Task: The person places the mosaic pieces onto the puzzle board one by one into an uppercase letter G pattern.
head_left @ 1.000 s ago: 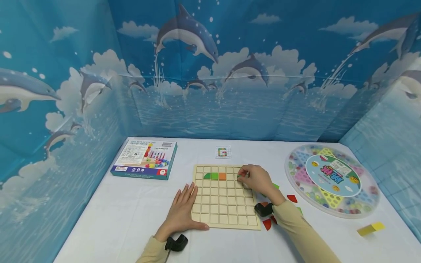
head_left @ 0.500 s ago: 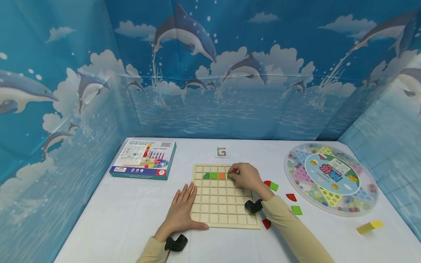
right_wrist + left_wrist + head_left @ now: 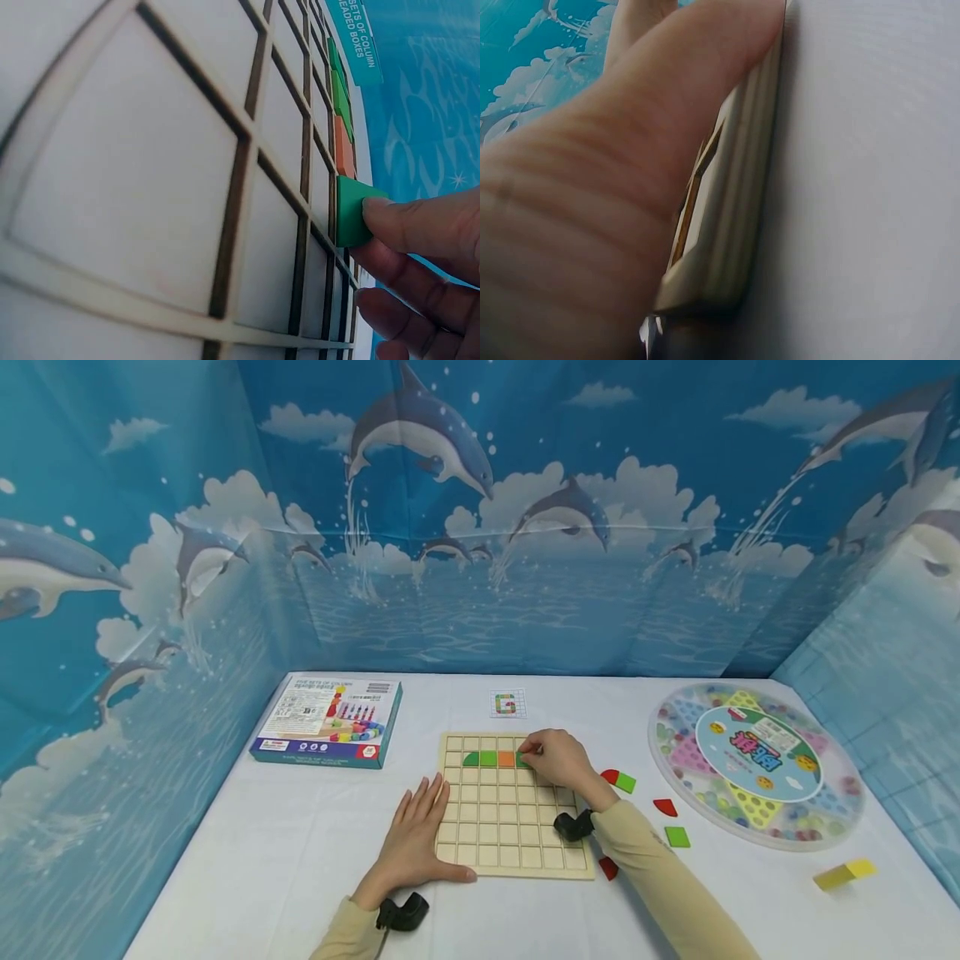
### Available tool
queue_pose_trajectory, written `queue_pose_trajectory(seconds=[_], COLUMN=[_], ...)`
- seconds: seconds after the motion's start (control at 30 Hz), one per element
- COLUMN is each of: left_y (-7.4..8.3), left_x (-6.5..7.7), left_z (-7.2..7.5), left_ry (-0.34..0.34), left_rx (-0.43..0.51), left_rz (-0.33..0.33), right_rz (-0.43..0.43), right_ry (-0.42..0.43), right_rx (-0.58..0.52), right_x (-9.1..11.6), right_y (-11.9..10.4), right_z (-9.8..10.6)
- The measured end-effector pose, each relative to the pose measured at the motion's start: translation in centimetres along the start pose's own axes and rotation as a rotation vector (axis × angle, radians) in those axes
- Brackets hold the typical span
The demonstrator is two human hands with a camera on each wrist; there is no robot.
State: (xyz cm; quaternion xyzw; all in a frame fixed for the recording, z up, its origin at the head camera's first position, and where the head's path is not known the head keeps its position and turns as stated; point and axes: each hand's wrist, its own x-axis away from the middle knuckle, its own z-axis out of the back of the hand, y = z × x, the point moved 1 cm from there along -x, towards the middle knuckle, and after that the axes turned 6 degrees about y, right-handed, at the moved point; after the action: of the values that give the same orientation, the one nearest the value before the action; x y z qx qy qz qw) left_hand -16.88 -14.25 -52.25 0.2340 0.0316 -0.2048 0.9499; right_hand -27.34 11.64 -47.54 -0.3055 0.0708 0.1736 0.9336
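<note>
A wooden grid board [image 3: 487, 835] lies on the table. In its second row from the far edge sit a dark green quarter-round tile [image 3: 471, 760], a light green square tile [image 3: 488, 759] and an orange square tile [image 3: 507, 759]. My right hand [image 3: 558, 758] pinches another dark green tile [image 3: 352, 211] between thumb and fingers, right beside the orange one; its far part is hidden by the fingertips. My left hand [image 3: 416, 839] rests with spread, straight fingers along the board's left edge, its thumb at the near edge.
A small pattern card [image 3: 508, 703] lies behind the board. Red quarter-round tiles [image 3: 664, 807] and green squares [image 3: 677, 837] lie to the right. Farther right are a round marble game board [image 3: 757, 760] and a yellow block [image 3: 843, 874]. A toy box [image 3: 327, 720] stands back left.
My right hand has moved left over the board with the dark green tile, to beside the orange tile, and has slowed there. The left hand has stayed in place.
</note>
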Motion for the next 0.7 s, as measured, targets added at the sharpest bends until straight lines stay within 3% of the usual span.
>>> queue_pose_trajectory(seconds=[0.43,0.7], left_y=[0.24,0.08], left_x=[-0.12,-0.05], left_z=[0.12,0.08], left_ry=[0.008,0.011], left_rx=[0.001,0.005], left_rz=[-0.014,-0.011], right_rz=[-0.031,-0.008], right_ry=[-0.007,-0.069], right_rx=[0.042,0.049], right_x=[-0.34,-0.13], right_y=[0.51,0.77], right_z=[0.24,0.56])
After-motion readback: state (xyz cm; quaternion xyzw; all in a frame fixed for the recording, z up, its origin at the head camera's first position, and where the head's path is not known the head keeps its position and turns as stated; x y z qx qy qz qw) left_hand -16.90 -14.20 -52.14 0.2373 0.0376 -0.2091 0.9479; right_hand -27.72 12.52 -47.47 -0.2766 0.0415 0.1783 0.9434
